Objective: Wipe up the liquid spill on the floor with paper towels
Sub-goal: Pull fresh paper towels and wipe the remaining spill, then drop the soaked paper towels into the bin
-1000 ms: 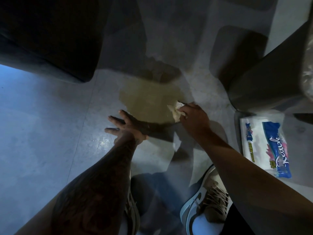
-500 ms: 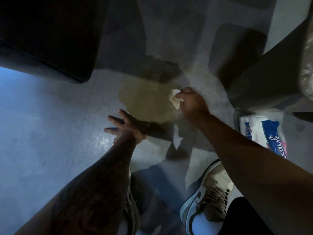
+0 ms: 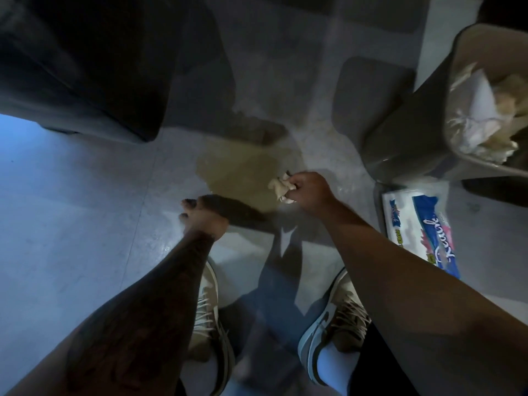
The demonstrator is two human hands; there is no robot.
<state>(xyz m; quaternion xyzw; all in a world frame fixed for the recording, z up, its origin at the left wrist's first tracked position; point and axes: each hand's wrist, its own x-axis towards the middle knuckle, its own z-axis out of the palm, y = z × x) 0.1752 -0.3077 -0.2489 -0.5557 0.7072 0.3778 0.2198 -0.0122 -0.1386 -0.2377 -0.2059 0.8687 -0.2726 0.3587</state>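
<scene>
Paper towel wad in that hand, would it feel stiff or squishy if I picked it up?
Probably floppy and soft: the paper towel wad is crumpled where the right hand grips it. Likely light, since the fingers alone hold it. It may be soggy and tear easily, being at the edge of the yellowish spill.

Towel pack (image 3: pixel 420 232) lettering, not legible

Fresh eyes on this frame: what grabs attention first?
The yellowish spill on the grey floor, centre frame, with the right hand gripping a crumpled paper towel at its right edge. To the right, a grey bin stuffed with used towels stands behind a blue-and-white paper towel pack lying on the floor.
</scene>
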